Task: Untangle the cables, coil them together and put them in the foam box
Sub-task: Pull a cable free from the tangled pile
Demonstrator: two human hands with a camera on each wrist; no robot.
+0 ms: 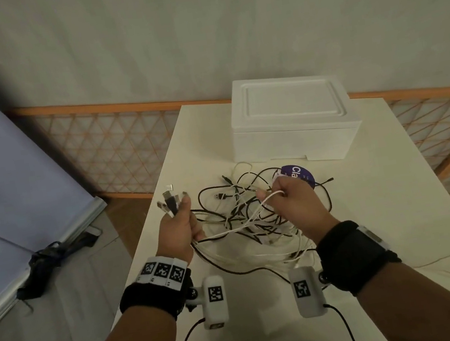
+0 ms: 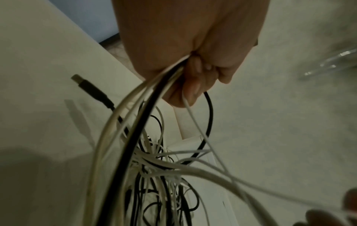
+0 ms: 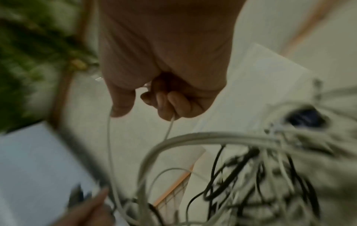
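A tangle of black and white cables (image 1: 252, 219) lies on the cream table (image 1: 371, 206) in front of the shut white foam box (image 1: 292, 118). My left hand (image 1: 180, 221) grips a bundle of several cable ends, their plugs (image 1: 170, 202) sticking up above the fist. In the left wrist view the gripped cables (image 2: 139, 116) run down out of the left hand (image 2: 189, 61) into the tangle. My right hand (image 1: 286, 196) pinches a thin white cable (image 1: 269, 197) that loops up from the pile. In the blurred right wrist view that white cable (image 3: 170, 126) hangs from the right hand (image 3: 164, 99).
A round purple label (image 1: 299, 174) lies on the table behind my right hand. A wooden lattice fence (image 1: 114, 146) runs behind the table. A light blue panel (image 1: 0, 191) leans at the left, with black straps (image 1: 49, 257) on the floor beside it.
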